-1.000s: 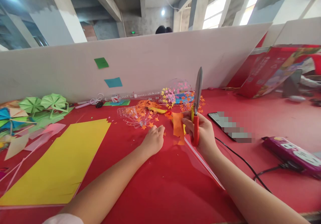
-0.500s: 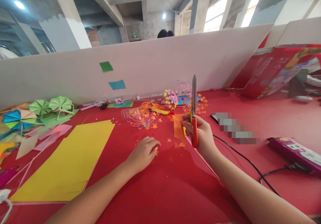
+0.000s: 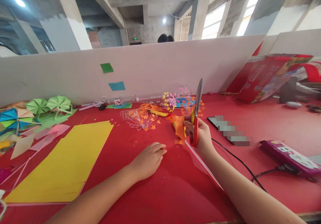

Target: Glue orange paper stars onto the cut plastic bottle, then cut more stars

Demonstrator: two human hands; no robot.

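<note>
My right hand (image 3: 202,133) grips a pair of scissors (image 3: 199,98) with orange-red handles, the blades pointing up. Beside its fingertips is an orange paper strip (image 3: 179,127), pinched by the same hand. My left hand (image 3: 150,160) is low over the red table, thumb and fingers pressed together, with a bit of orange showing at the tips where a small paper star is pinched. Beyond it lies a cut clear plastic bottle (image 3: 130,115) with splayed strips that bear orange stars (image 3: 153,127).
Yellow paper sheets (image 3: 60,160) lie at left, near folded green paper umbrellas (image 3: 59,103). To the right are a phone (image 3: 228,130), a purple cabled device (image 3: 292,158) and a red box (image 3: 265,76). A white partition (image 3: 155,66) stands behind.
My left hand has shifted right and closed over the spot of the loose orange stars, which no longer show on the table. My right hand tilts the scissors slightly right.
</note>
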